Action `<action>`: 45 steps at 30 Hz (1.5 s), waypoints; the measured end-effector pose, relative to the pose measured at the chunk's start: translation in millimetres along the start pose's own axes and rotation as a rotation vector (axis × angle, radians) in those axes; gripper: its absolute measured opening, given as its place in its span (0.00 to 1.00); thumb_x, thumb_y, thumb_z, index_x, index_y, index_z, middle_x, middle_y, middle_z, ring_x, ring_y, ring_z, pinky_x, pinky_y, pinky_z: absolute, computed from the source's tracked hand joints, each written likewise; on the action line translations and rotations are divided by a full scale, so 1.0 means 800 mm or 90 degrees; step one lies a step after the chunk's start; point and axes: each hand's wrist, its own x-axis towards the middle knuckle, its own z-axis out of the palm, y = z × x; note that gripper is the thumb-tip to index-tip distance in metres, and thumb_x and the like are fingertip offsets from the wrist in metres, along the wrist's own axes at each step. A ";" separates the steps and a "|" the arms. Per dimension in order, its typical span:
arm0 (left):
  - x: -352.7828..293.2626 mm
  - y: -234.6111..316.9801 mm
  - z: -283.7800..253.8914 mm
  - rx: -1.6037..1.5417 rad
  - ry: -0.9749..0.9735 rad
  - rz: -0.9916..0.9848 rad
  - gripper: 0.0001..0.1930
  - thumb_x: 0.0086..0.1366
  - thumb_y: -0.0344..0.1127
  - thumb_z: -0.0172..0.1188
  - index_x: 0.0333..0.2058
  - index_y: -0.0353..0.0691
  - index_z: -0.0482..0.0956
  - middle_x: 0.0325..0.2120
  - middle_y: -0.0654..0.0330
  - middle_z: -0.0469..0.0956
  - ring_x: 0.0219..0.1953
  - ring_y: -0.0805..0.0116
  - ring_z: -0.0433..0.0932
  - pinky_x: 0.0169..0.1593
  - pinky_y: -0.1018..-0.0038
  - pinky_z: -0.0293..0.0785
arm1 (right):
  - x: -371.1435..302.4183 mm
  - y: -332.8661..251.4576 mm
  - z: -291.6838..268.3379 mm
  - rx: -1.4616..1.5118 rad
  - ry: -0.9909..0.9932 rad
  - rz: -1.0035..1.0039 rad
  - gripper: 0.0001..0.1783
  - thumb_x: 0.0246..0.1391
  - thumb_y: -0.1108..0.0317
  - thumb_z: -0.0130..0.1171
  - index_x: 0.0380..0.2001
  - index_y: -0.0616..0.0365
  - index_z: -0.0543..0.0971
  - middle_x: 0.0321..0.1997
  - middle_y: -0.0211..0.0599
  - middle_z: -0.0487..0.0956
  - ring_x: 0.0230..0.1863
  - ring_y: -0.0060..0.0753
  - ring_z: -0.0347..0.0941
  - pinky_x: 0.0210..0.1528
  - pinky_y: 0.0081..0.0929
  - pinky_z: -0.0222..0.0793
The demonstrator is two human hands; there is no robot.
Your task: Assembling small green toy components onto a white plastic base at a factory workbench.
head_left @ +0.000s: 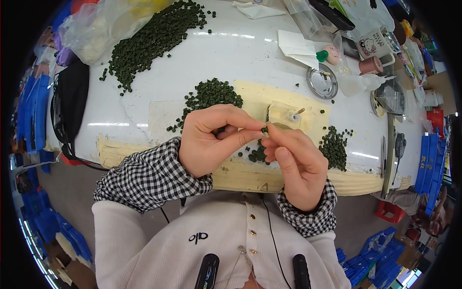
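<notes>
L hand (207,139) pinches 1 sm. dk green piece (264,129) btwn thumb & index, above the table (125,108) nr mid front edge. R hand (303,164) is half curled, index tip at same piece, thumb apart; can't tell if it grips too. Matte, stubby green bits: 1 long heap (154,41) twd back L corner, 1 sm. heap (334,149) nr front edge, R side. Glossy white mug (373,44) w/ cartoon print + lettering nr back R corner; shiny round metal dish (321,89) in from R edge. Knit sweater (159,260) has dk lettering.
</notes>
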 end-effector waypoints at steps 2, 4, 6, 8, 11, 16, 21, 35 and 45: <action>0.000 -0.008 0.001 -0.024 0.004 0.025 0.08 0.57 0.24 0.63 0.37 0.38 0.83 0.23 0.69 0.74 0.19 0.86 0.59 0.23 0.85 0.55 | -0.001 0.004 -0.002 0.032 -0.013 0.007 0.17 0.56 0.79 0.53 0.50 0.64 0.76 0.39 0.41 0.79 0.37 0.28 0.76 0.41 0.20 0.71; -0.002 -0.009 0.002 -0.048 0.006 0.007 0.08 0.57 0.24 0.63 0.37 0.37 0.83 0.23 0.68 0.75 0.20 0.86 0.60 0.24 0.85 0.56 | -0.001 0.006 -0.003 0.025 -0.024 -0.004 0.17 0.56 0.79 0.54 0.50 0.63 0.76 0.38 0.40 0.78 0.37 0.28 0.76 0.40 0.20 0.71; -0.003 -0.010 0.003 -0.076 0.004 -0.009 0.08 0.57 0.24 0.63 0.37 0.37 0.83 0.24 0.68 0.76 0.20 0.86 0.61 0.25 0.85 0.57 | 0.001 0.007 -0.003 -0.022 -0.031 -0.038 0.17 0.56 0.79 0.55 0.50 0.63 0.76 0.38 0.40 0.78 0.37 0.28 0.76 0.40 0.20 0.71; -0.003 -0.014 0.005 -0.106 -0.003 -0.022 0.08 0.57 0.24 0.63 0.37 0.37 0.83 0.25 0.67 0.76 0.21 0.86 0.62 0.25 0.85 0.59 | 0.002 0.009 -0.005 -0.057 -0.030 -0.065 0.17 0.55 0.79 0.56 0.49 0.62 0.77 0.38 0.40 0.78 0.37 0.28 0.76 0.39 0.19 0.71; -0.005 -0.016 0.005 -0.130 -0.007 -0.067 0.08 0.57 0.24 0.63 0.37 0.37 0.83 0.25 0.67 0.77 0.21 0.86 0.62 0.26 0.85 0.60 | 0.002 0.012 -0.007 -0.114 -0.040 -0.090 0.18 0.54 0.80 0.57 0.49 0.62 0.78 0.38 0.40 0.78 0.37 0.29 0.76 0.39 0.19 0.72; -0.001 -0.010 -0.001 -0.124 -0.040 -0.069 0.07 0.56 0.21 0.63 0.35 0.35 0.81 0.29 0.61 0.78 0.26 0.82 0.68 0.29 0.84 0.64 | 0.001 0.014 -0.012 -0.125 -0.055 -0.102 0.18 0.53 0.80 0.57 0.49 0.61 0.78 0.39 0.41 0.78 0.37 0.29 0.76 0.39 0.19 0.72; 0.001 -0.006 -0.004 -0.082 -0.047 -0.056 0.08 0.55 0.19 0.63 0.35 0.34 0.81 0.31 0.59 0.79 0.25 0.82 0.68 0.29 0.84 0.64 | 0.003 0.017 -0.011 -0.051 -0.054 -0.098 0.18 0.55 0.80 0.53 0.51 0.63 0.76 0.40 0.41 0.78 0.39 0.29 0.76 0.42 0.20 0.72; 0.002 -0.007 -0.004 -0.043 -0.042 0.027 0.10 0.54 0.18 0.63 0.36 0.34 0.81 0.29 0.58 0.78 0.24 0.80 0.68 0.28 0.83 0.63 | 0.002 0.017 -0.009 -0.053 -0.048 -0.091 0.17 0.56 0.80 0.52 0.50 0.65 0.76 0.40 0.43 0.78 0.39 0.30 0.77 0.42 0.20 0.73; 0.002 -0.004 -0.004 -0.024 -0.039 0.004 0.10 0.54 0.19 0.64 0.36 0.34 0.81 0.27 0.61 0.77 0.23 0.81 0.66 0.27 0.83 0.61 | 0.003 0.017 -0.009 -0.072 -0.053 -0.102 0.18 0.55 0.81 0.53 0.50 0.65 0.76 0.40 0.43 0.78 0.39 0.30 0.78 0.41 0.20 0.73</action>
